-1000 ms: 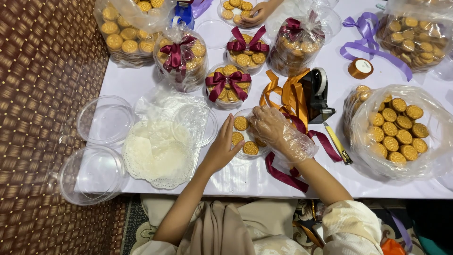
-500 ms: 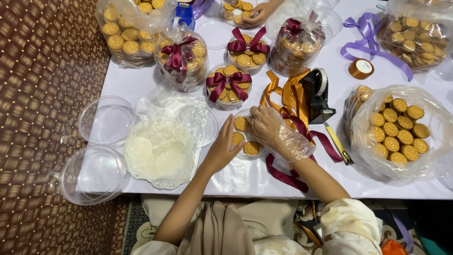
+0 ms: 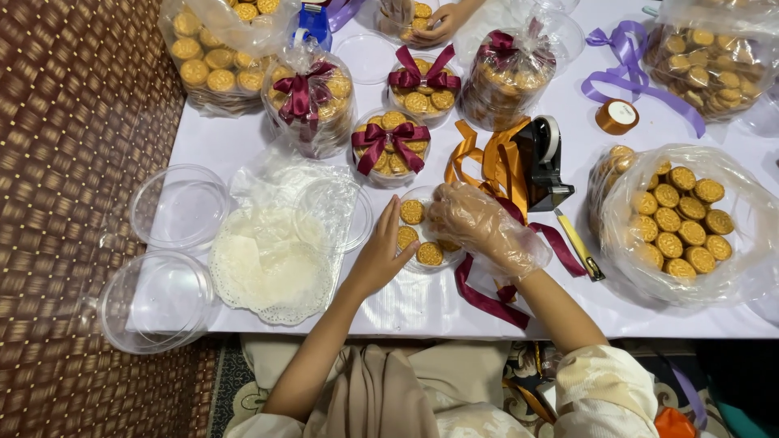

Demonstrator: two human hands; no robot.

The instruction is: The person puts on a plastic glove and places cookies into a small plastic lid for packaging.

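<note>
Right hand (image 3: 479, 225), in a loose plastic glove, closes its grip over biscuits (image 3: 412, 212) in a clear tub (image 3: 415, 195) at frame centre; the bare left hand (image 3: 380, 258) lies open against its rim. Biscuits look light and crumbly, best lifted by the edges.

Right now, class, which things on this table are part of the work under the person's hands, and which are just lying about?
In hand:
left hand
gloved right hand
clear round tub
cookies in it

Lying about:
tape dispenser
purple ribbon
empty lids
paper doilies
yellow cutter
finished tubs with maroon bows
bagged cookies
</note>
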